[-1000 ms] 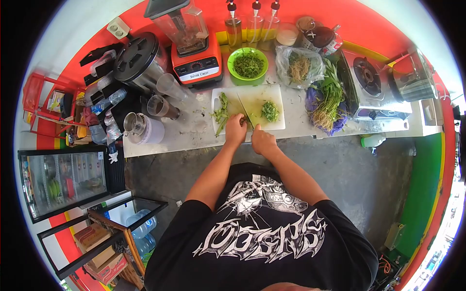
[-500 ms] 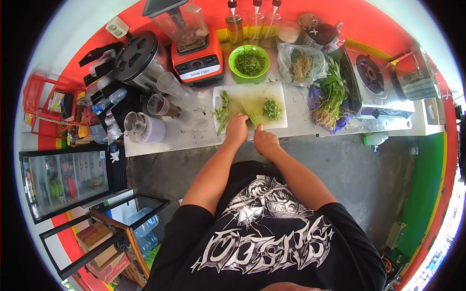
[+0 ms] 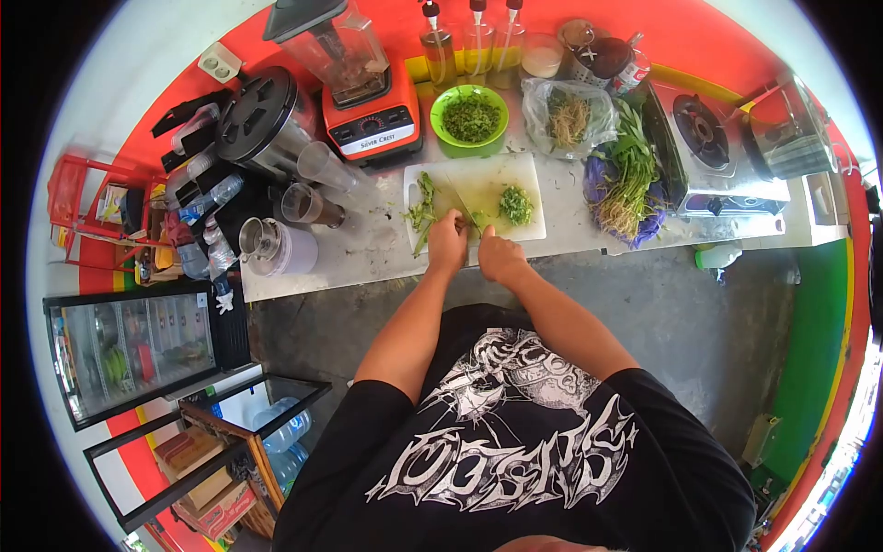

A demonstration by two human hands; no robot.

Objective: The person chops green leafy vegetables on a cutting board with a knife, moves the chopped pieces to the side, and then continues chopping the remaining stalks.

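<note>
A white cutting board (image 3: 527, 175) lies at the counter's front edge. On its right part sits a small pile of chopped greens (image 3: 516, 205); cut green stems (image 3: 422, 213) lie on its left part. My right hand (image 3: 500, 255) is closed round the handle of a knife (image 3: 463, 202), whose blade points up and left across the board. Beside the blade, my left hand (image 3: 448, 241) has its fingers curled at the board's front edge, and what they hold is too small to make out. Behind the board stands a green bowl (image 3: 470, 120) of chopped greens.
An orange blender (image 3: 371, 120) stands back left, near clear cups (image 3: 313, 204) and a jug (image 3: 264, 241). On the right are a bag of roots (image 3: 570, 124), a leafy bunch (image 3: 629, 175) and a gas stove (image 3: 704, 138). Pump bottles (image 3: 478, 46) line the back.
The knife blade has swung to point further up and left. My right hand has shifted slightly up and left. My left hand has moved only a little.
</note>
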